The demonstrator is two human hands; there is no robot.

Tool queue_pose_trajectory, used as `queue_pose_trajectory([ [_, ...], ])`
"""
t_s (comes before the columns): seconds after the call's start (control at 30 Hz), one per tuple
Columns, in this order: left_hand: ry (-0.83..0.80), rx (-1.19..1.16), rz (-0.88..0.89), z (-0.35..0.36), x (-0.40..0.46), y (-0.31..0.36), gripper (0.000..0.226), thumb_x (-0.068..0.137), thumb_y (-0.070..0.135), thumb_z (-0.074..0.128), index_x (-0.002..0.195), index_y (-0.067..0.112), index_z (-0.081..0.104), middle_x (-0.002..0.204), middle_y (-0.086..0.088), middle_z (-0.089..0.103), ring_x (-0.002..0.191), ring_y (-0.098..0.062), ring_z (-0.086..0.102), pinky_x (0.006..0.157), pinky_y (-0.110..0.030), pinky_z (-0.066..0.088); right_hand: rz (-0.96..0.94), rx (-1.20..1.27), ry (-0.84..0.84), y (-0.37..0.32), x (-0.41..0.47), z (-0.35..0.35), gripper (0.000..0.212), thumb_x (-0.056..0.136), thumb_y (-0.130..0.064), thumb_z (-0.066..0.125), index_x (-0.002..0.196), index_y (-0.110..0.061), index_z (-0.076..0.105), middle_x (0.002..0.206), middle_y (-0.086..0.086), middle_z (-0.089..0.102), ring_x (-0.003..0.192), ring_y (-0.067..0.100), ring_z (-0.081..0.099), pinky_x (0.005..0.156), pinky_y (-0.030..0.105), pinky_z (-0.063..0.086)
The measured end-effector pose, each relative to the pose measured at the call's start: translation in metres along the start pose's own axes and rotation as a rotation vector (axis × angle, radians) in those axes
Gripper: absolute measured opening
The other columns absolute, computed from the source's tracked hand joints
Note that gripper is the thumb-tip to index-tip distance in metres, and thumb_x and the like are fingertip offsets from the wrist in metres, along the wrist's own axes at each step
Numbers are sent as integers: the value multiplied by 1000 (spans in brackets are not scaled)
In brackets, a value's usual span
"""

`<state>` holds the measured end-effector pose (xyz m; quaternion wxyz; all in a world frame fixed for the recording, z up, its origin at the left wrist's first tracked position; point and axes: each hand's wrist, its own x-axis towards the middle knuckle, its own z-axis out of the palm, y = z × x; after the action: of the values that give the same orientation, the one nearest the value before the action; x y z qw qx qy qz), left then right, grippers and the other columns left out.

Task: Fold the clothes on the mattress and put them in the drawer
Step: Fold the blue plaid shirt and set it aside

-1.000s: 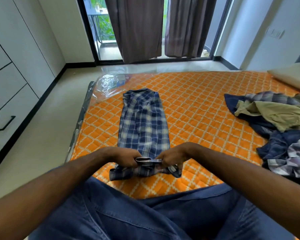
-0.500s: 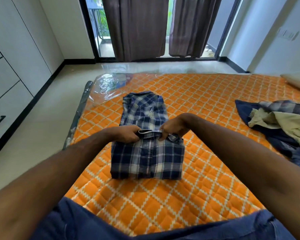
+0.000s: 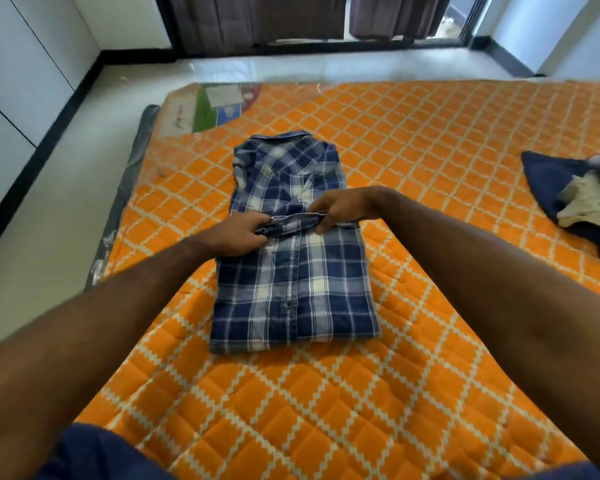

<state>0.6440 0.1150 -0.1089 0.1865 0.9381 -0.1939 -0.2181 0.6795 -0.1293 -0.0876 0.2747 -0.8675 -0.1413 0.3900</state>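
Note:
A blue and white plaid shirt [image 3: 293,292] lies on the orange quilted mattress [image 3: 413,161], its lower half folded up over the upper half. The collar end points away from me. My left hand [image 3: 238,233] pinches the left end of the folded-over hem. At the hem's right end my right hand [image 3: 342,206] grips it. Both hands hold the hem roughly across the shirt's middle. A pile of unfolded clothes [image 3: 582,199], dark blue and beige, sits at the mattress's right edge.
White drawer fronts [image 3: 0,133] line the left wall beyond a strip of pale floor [image 3: 66,202]. Clear plastic wrap with a label [image 3: 208,105] covers the mattress's far left corner. Dark curtains [image 3: 257,19] hang at the glass door behind.
Both hands carried the shirt's bottom hem away from me, folding the lower half over the upper. The camera leaned forward and down over the mattress.

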Motion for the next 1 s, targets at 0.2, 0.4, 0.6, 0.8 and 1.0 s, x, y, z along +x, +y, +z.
queue_pose_trajectory([
  [0.2, 594, 305, 141, 10, -27, -12, 41, 89, 28, 65, 126, 16, 52, 121, -8, 51, 106, -29, 50, 80, -48, 48, -64, -385, 809, 15, -13, 47, 33, 94, -7, 60, 125, -17, 58, 125, 7, 55, 111, 25, 49, 92, 47, 47],
  [0.4, -138, 591, 205, 54, -103, 28, 104, 81, 79, 49, 157, 17, 14, 154, -10, 22, 133, -28, 37, 106, -46, 41, -321, -553, 426, 2, -84, 152, 71, 97, -68, 40, 154, -25, 36, 149, 5, 38, 130, 22, 35, 108, 42, 33],
  [0.6, -85, 635, -19, 94, -107, 51, 93, 99, 28, 58, 158, 7, -10, 165, -19, -9, 151, -44, 4, 118, -65, 20, -98, -675, 370, 9, -81, 197, 97, 99, -34, 57, 161, -21, -16, 169, 9, -18, 155, 34, -12, 125, 59, 6],
  [0.8, -197, 508, -65, 96, -119, 56, 84, 104, 24, 48, 157, 9, -15, 164, -17, -24, 151, -44, -12, 120, -66, 11, -6, -672, 336, -8, -98, 211, 90, 103, -12, 50, 160, -21, -18, 166, 11, -28, 153, 44, -13, 118, 72, 13],
  [1.0, -454, 424, -27, 93, -164, 87, 77, 103, 14, 43, 160, 13, -10, 167, -14, -14, 153, -40, 0, 124, -51, 17, 62, -591, -15, -31, -150, 215, 82, 105, -7, 44, 162, -26, -11, 168, 12, -21, 154, 46, 5, 117, 60, 31],
])
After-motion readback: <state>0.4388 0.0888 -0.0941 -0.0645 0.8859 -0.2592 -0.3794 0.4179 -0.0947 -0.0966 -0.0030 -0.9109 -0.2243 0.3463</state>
